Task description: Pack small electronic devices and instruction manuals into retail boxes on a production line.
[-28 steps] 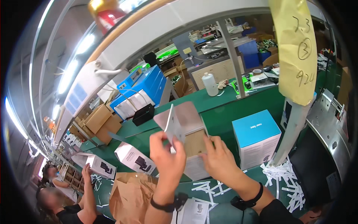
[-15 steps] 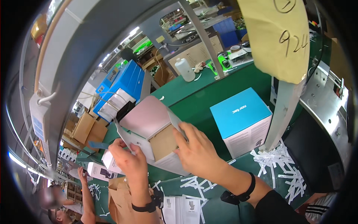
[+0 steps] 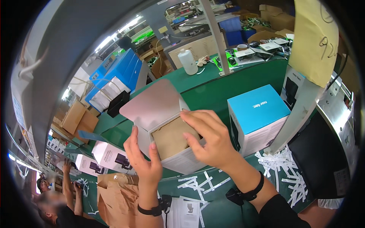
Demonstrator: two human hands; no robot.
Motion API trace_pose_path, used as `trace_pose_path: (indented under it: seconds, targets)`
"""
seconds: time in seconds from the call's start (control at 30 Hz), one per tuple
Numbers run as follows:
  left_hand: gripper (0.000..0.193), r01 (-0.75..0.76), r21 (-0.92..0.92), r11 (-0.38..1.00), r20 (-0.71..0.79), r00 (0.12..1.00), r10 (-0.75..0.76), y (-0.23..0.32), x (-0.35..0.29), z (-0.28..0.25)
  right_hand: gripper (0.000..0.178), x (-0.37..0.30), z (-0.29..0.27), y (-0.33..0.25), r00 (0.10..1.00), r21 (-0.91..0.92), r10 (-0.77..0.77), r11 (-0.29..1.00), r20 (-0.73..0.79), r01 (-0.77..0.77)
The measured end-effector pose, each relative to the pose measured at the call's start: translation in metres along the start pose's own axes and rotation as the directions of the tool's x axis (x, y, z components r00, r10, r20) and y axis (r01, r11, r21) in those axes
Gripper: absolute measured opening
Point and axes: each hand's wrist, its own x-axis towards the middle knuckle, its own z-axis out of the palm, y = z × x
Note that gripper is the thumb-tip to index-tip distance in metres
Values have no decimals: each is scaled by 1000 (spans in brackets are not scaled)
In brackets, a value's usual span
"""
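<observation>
Both hands are at a white cardboard box [image 3: 182, 161] standing on the green bench. Its lid [image 3: 156, 102] is raised at the far side, pinkish inside. Folded brown paper or cardboard [image 3: 173, 140] fills the top of the box. My left hand [image 3: 144, 161] holds the near left corner, its thumb and fingers on either side. My right hand [image 3: 211, 138] grips the right wall, fingertips at the far right corner and thumb over the brown filling. Whatever lies beneath the filling is hidden.
A closed box with a blue top [image 3: 258, 108] stands to the right, by a metal post [image 3: 292, 125]. White paper strips [image 3: 281, 163] litter the bench. Brown paper [image 3: 118, 197] and printed leaflets [image 3: 186, 212] lie nearest me. At left, a co-worker's arm [image 3: 68, 182] reaches upward.
My left hand has opened wider around the box corner. My right thumb has moved over the filling. The raised side flaps now sit lower or are hidden. The whole view has shifted slightly.
</observation>
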Motion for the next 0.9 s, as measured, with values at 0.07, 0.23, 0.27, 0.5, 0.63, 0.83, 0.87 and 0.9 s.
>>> trace_pose_path:
  seconds: [0.07, 0.23, 0.27, 0.5, 0.63, 0.83, 0.87, 0.9]
  targets:
    - [59, -33, -13, 999, 9, 999, 33, 5, -2, 7, 41, 1, 1, 2, 1000, 17, -6, 1000, 4, 6]
    - [41, -115, -95, 989, 452, 880, 145, 5, -4, 10, 19, -10, 1, 15, 956, -51, -111, 990, 271, 129]
    - [33, -77, -83, 994, 365, 925, 102, 13, -7, 15, 14, -10, 5, 11, 965, -74, -104, 989, 240, 125]
    - [45, 296, -364, 883, 293, 936, -193, 8, -4, 17, 7, 3, -9, 3, 950, -77, 79, 995, 302, -58]
    - [89, 371, -619, 692, 353, 919, -177, -27, 3, 25, 21, -4, -4, -6, 942, -126, 167, 983, 291, -136]
    - [86, 334, -796, 505, 261, 942, -213, -11, 6, 45, 84, 0, -6, 9, 905, 22, 365, 925, 219, -378]
    - [68, 151, -719, 678, 142, 987, -69, -21, 4, 46, 80, 0, -5, 2, 852, 245, 477, 818, 215, -520]
    - [52, -51, -600, 799, 45, 994, 97, -25, 4, 47, 80, 2, -8, 3, 852, 239, 477, 821, 213, -519]
